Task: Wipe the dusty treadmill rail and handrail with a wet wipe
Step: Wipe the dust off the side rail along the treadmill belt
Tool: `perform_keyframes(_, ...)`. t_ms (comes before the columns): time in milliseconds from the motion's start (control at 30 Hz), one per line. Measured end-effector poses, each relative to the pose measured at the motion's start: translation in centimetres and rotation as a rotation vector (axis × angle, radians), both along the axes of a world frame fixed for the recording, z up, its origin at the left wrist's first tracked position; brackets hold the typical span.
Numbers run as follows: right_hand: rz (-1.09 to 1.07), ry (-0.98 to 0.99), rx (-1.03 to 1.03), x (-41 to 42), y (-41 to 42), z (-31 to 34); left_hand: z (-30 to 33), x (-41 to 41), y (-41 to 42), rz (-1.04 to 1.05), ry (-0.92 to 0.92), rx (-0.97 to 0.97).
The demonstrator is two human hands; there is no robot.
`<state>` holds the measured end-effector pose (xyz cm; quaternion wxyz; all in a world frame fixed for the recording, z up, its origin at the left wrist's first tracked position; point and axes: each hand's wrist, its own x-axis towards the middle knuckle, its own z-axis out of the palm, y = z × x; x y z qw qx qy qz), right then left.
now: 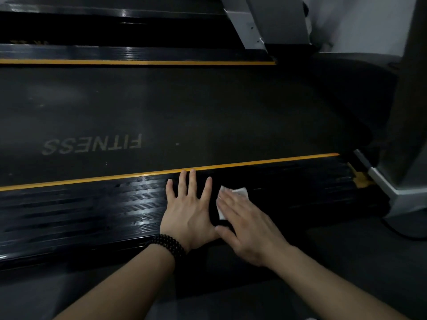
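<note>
The left hand (188, 212) lies flat with its fingers spread wide on the black ribbed side rail (80, 211) of the treadmill, holding nothing, a dark bead bracelet (167, 245) around its wrist. Just beside it, the right hand (247, 225) presses flat, fingers together, on a white wet wipe (240, 192), which lies on the same rail with its edges showing past the fingertips. An orange strip (92, 180) runs along the rail's far edge, next to the dark belt (184, 112) printed with "FITNESS".
</note>
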<state>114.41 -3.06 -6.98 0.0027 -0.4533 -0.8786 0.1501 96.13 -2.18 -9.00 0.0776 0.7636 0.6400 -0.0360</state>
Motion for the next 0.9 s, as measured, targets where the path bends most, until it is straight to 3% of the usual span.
perform_keyframes(200,-0.178,-0.046,0.033,1.2,1.4,0.2,-0.1,0.2,-0.1,0.021,-0.018,0.033)
perform_keyframes(400,-0.058,-0.051,-0.009,1.2,-1.1,0.6,0.1,0.0,-0.1,0.013,-0.011,0.012)
perform_keyframes(500,-0.108,-0.071,0.031,2.0,-0.6,1.0,0.2,0.1,-0.2,0.017,-0.016,0.027)
perform_keyframes(600,-0.133,-0.013,0.024,0.5,0.7,0.9,0.1,0.1,-0.1,0.014,-0.015,0.018)
perform_keyframes(700,-0.025,0.077,0.014,-0.5,0.5,-0.2,0.0,0.0,-0.1,0.007,-0.023,0.013)
perform_keyframes(900,-0.023,0.266,0.248,2.0,0.0,-1.0,0.3,0.3,-0.2,-0.048,-0.003,0.071)
